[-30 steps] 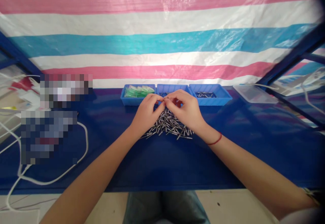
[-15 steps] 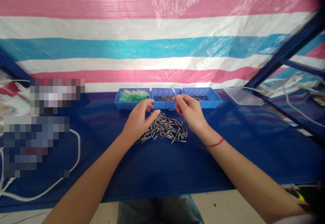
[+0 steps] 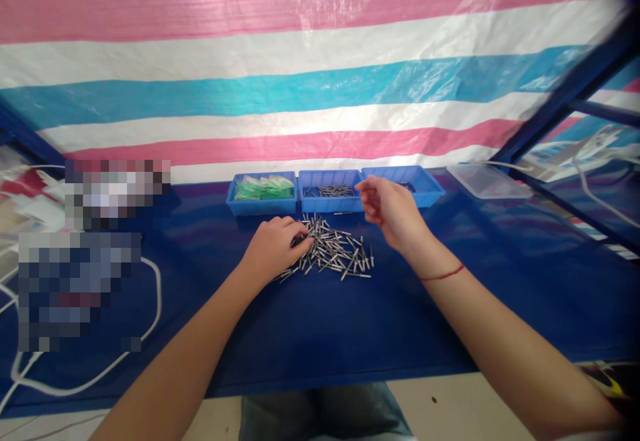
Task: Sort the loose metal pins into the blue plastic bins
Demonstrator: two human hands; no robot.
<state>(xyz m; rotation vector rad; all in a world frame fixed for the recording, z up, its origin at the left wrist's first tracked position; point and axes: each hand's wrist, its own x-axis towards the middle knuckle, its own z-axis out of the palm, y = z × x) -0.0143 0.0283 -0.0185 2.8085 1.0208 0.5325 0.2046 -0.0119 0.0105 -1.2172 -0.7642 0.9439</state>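
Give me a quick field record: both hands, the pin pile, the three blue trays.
pin pile: loose metal pins on the blue table
left tray: green pieces
middle tray: metal pins
left hand: palm down on the pile's left edge, fingers curled into it
right hand: raised, fingers curled near the middle tray's right corner; hold unclear
right tray: partly hidden by that hand
other: clear container right, white cable left
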